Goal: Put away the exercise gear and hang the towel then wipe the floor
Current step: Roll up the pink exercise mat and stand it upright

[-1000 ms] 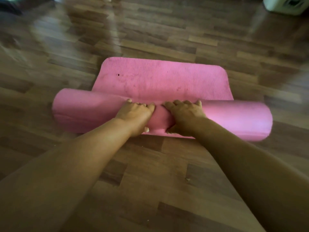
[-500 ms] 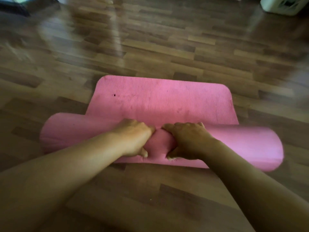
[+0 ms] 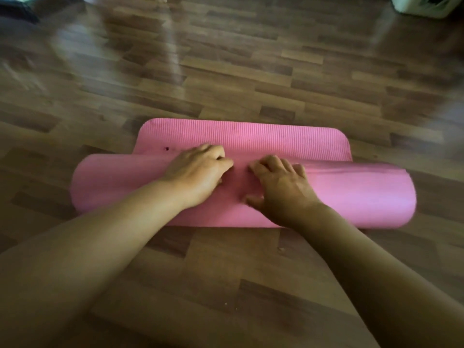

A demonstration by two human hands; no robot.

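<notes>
The floor (image 3: 226, 71) is of wood-pattern boards in mixed brown tones, laid in staggered rows, and it shines a little where light falls on it in the far part of the room. A pink mat (image 3: 351, 194) lies on this floor in the middle of the view, most of it rolled into a thick tube that lies across from left to right. A short flat end with fine ribs lies beyond the roll, and it has a small dark spot near its left side. The left hand (image 3: 198, 172) and the right hand (image 3: 281, 187) lie side by side on top of the roll, near its middle, with the fingers bent over the far side and pressing on it. A pale box (image 3: 424, 5) stands at the far right corner, cut by the edge. A dark object (image 3: 17, 8) is at the far left corner, too blurred to name.
</notes>
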